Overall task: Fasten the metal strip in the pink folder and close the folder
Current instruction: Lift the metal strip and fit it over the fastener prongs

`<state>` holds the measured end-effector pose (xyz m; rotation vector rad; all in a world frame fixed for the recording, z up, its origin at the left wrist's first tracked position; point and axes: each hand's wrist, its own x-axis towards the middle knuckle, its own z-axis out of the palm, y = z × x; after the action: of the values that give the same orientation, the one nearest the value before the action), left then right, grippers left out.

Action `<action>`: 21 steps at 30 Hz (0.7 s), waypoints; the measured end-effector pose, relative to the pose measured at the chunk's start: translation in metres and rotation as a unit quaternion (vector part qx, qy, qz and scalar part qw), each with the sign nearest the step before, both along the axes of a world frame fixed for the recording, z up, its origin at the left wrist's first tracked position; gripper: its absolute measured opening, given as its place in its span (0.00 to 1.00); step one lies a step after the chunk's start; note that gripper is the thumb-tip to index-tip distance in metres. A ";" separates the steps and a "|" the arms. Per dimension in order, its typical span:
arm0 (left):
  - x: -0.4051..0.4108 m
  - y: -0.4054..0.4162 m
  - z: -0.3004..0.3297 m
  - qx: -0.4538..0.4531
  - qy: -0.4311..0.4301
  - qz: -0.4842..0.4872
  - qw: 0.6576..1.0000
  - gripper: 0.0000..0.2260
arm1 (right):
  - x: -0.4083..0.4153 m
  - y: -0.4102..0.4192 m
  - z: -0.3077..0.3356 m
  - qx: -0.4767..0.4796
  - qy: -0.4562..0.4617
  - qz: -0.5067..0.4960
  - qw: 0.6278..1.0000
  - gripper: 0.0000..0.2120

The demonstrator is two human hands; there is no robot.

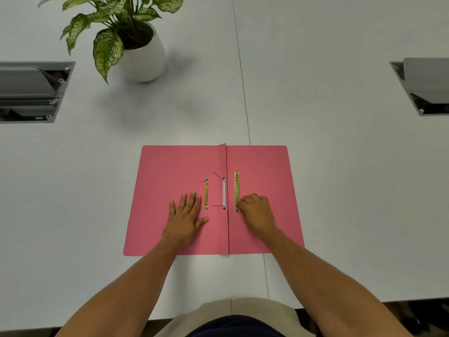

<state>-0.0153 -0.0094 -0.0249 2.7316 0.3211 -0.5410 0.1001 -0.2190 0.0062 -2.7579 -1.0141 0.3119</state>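
Observation:
A pink folder [170,166] lies open and flat on the white table, spine running away from me. A gold metal strip [237,188] lies on its right flap beside the spine. A second gold strip [206,194] with thin prongs sits on the left flap. A white strip with two thin prongs [224,193] runs along the spine. My left hand [187,215] rests flat, fingers spread, on the left flap just left of the pronged strip. My right hand [255,210] is curled, fingertips pinching the near end of the right gold strip.
A potted plant in a white pot [143,57] stands at the back left. Grey cable hatches are set into the table at the far left [31,93] and far right [422,86]. A seam [243,81] runs down the table's middle.

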 end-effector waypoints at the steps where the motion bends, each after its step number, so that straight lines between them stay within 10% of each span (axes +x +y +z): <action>1: 0.000 0.000 -0.001 -0.001 -0.001 0.000 1.000 0.33 | -0.001 0.001 0.000 -0.007 -0.008 0.007 1.000 0.08; 13: 0.003 -0.001 0.000 -0.029 -0.007 0.021 0.999 0.34 | -0.002 0.010 0.001 0.027 0.030 0.006 0.999 0.05; 21: 0.030 -0.019 0.035 -0.122 -0.203 0.169 0.957 0.28 | -0.009 0.020 0.021 0.070 0.059 0.017 0.996 0.10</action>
<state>0.0150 -0.0286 0.0099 2.3976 0.5551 0.0729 0.0908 -0.1988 0.0274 -2.5670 -1.0120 0.3891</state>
